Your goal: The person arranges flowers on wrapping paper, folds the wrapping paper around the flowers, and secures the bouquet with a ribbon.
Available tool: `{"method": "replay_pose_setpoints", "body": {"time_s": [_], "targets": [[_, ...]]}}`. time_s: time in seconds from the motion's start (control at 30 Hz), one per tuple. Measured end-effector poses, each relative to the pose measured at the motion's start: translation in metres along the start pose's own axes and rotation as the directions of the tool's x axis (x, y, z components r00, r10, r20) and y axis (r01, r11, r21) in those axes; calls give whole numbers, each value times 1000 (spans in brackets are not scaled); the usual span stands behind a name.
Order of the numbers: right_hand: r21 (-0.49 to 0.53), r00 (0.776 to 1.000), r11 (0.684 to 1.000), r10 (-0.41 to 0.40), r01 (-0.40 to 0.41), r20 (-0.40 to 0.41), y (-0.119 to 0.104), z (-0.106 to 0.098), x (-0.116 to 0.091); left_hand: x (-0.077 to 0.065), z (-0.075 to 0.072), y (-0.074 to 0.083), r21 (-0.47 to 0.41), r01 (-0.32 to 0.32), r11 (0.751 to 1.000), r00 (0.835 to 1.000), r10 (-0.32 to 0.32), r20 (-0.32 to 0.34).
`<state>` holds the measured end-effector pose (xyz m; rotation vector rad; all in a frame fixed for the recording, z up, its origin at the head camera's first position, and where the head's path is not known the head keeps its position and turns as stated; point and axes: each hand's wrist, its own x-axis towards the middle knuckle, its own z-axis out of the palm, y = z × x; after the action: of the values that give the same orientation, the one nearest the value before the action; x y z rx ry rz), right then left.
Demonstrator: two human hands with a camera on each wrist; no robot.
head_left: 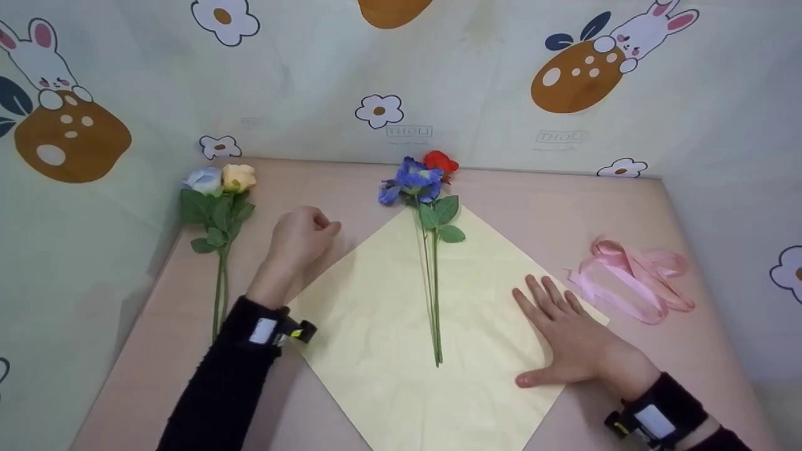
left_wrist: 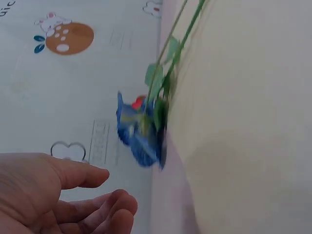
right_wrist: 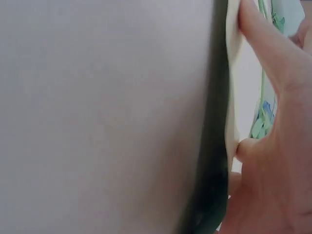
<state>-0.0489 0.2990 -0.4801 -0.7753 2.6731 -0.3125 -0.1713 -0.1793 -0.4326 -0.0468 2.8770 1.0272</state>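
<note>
A pale yellow sheet of paper [head_left: 376, 313] lies cornerwise on the table. On it rest a blue flower [head_left: 416, 175] and a red flower [head_left: 441, 161], their green stems pointing toward me and their blooms past the paper's far corner. My right hand [head_left: 564, 344] is spread on the paper's right side, fingers apart; in the right wrist view its fingertips meet the sheet's edge. My left hand [head_left: 304, 235] is above the table by the upper left edge, fingers loosely curled. The left wrist view shows a gap between thumb and fingers, with the blue flower beyond them.
Left of the paper lie a light blue flower [head_left: 203, 180] and a peach flower [head_left: 239, 178] with leafy stems, partly behind my left forearm. A loose pink ribbon [head_left: 648, 282] is heaped at the right. A patterned cloth wall [head_left: 301, 81] rises behind the table.
</note>
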Motion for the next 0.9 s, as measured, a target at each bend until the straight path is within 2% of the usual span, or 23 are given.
{"method": "replay_pose_setpoints", "body": {"time_s": [0.17,0.27,0.4,0.47,0.57,0.63,0.73,0.9], "targets": [[-23,999,1000,-6,5,-41,2,-3,-2,-9,-45,-53,110,113,988,993,-114,6],[-33,999,999,-11,10,-49,3,-4,-3,-14,-63,-78,161,188,969,982,-191,0],[-35,999,999,-21,19,-41,4,-3,-4,-21,-79,-102,183,273,945,961,-278,1],[-30,999,999,-22,21,-36,4,0,-5,-23,-83,-110,196,298,934,952,-305,3],[-26,999,999,-29,28,-37,4,2,-5,-25,-85,-120,221,289,931,956,-294,-11],[-24,998,999,-35,34,-43,3,3,-5,-25,-85,-124,230,280,932,957,-288,2],[-17,998,999,-40,39,-53,3,4,-4,-23,-84,-127,215,265,940,961,-276,21],[-26,998,999,-35,34,-54,4,5,-4,-21,-83,-125,203,276,940,955,-291,52]]}}
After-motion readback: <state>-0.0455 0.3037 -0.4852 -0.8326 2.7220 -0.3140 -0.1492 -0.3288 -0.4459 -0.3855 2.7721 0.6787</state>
